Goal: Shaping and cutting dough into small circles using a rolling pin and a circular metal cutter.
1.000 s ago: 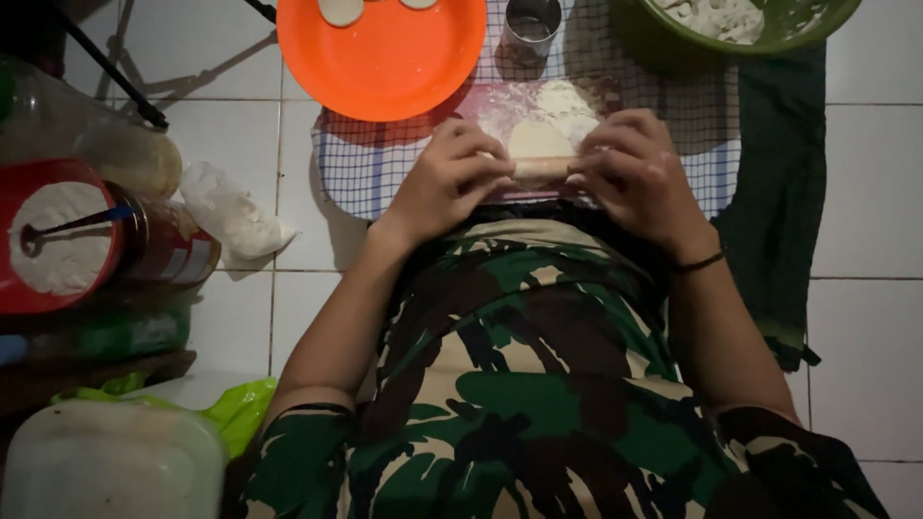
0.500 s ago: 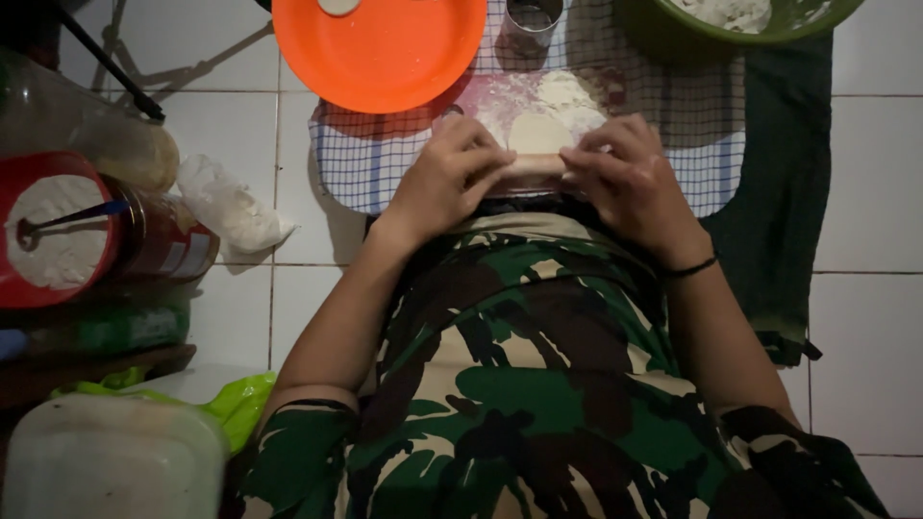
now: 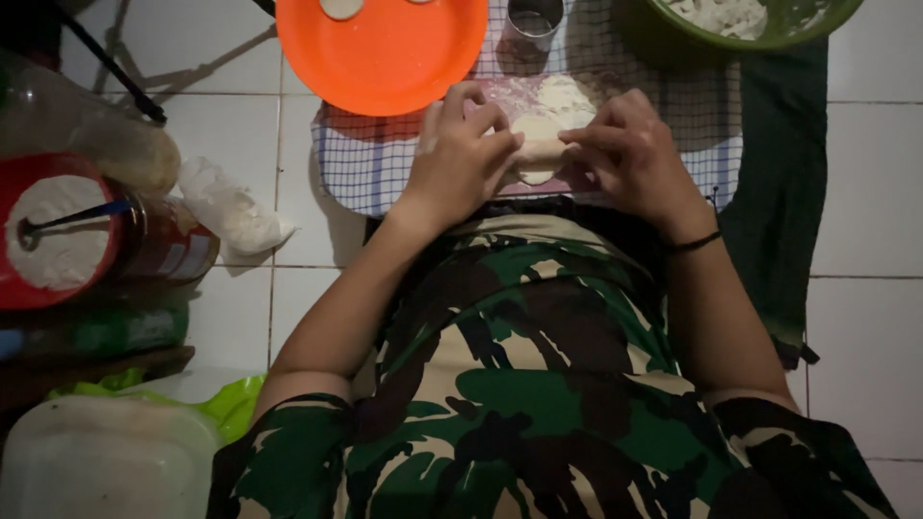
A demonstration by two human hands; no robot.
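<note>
1. Dough (image 3: 540, 144) sits pinched between left hand (image 3: 461, 154) and right hand (image 3: 630, 154), over the checked cloth (image 3: 365, 168).
2. Squeezing hard may tear it.
3. It may stick to floury fingers.

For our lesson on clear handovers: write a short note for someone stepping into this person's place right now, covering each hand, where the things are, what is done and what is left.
Left hand: pinching the left side of the dough piece.
Right hand: pinching its right side.
Things: the dough is held over a checked cloth on the tiled floor; an orange plate lies ahead, a green bowl with more dough at the far right.
Done: one pale piece sits on the plate's far edge.
Left: this piece is not yet on the plate; the bowl still holds dough.
</note>
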